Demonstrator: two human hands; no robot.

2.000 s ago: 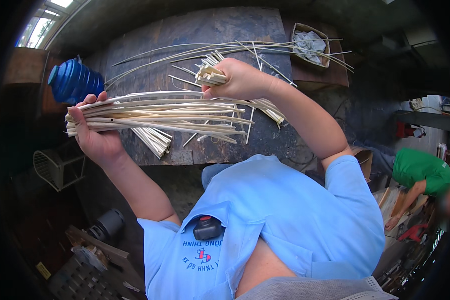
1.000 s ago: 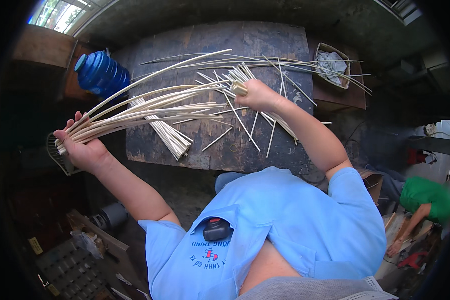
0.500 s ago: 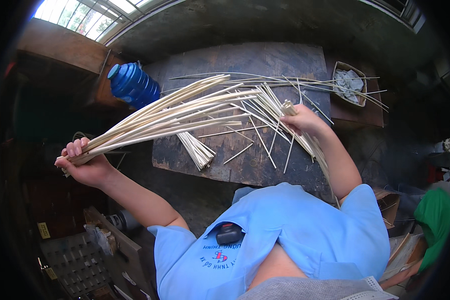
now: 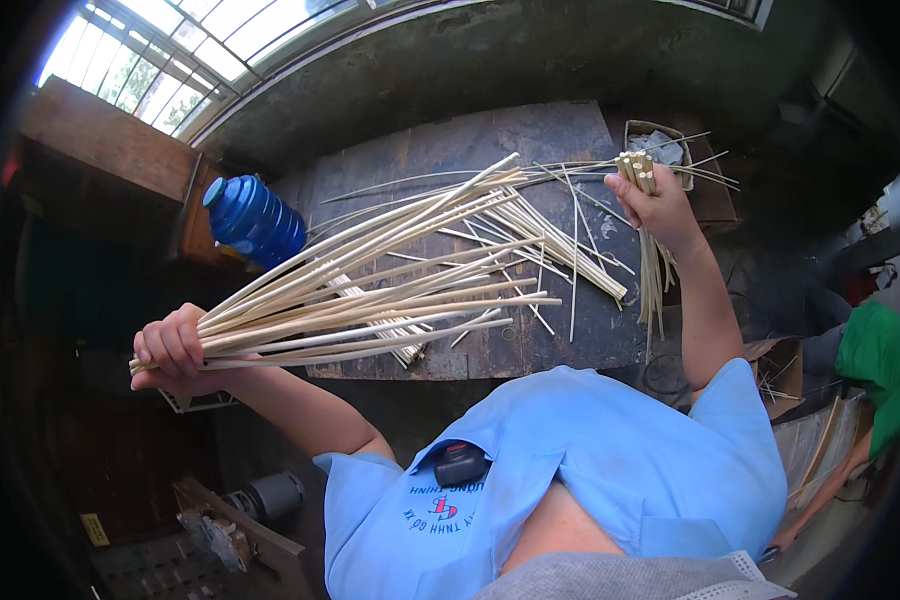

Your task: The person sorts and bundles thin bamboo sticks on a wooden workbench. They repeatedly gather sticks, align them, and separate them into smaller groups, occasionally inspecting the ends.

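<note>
My left hand (image 4: 175, 350) is closed round one end of a bundle of long pale rattan-like sticks (image 4: 370, 300). Their free ends fan out to the right, above the table. My right hand (image 4: 650, 200), raised over the table's right side, grips a second bundle of sticks (image 4: 637, 168); its cut ends poke up above the fist and the lengths hang down below. On the dark worn table (image 4: 370, 160), a pile of sticks (image 4: 560, 240) lies between my hands with several loose ones around it. Another bunch (image 4: 405, 345) lies partly hidden beneath the left bundle.
A large blue water jug (image 4: 260, 225) stands left of the table. A box with crumpled whitish material (image 4: 660, 145) sits at the back right, with long thin canes reaching across to it. At right, a person in green (image 4: 875, 345) is partly in view. A barred window (image 4: 170, 60) is at upper left.
My right hand has lifted its bundle up and to the right, off the pile. The left bundle has dropped slightly and spread wider. The view has shifted a little.
</note>
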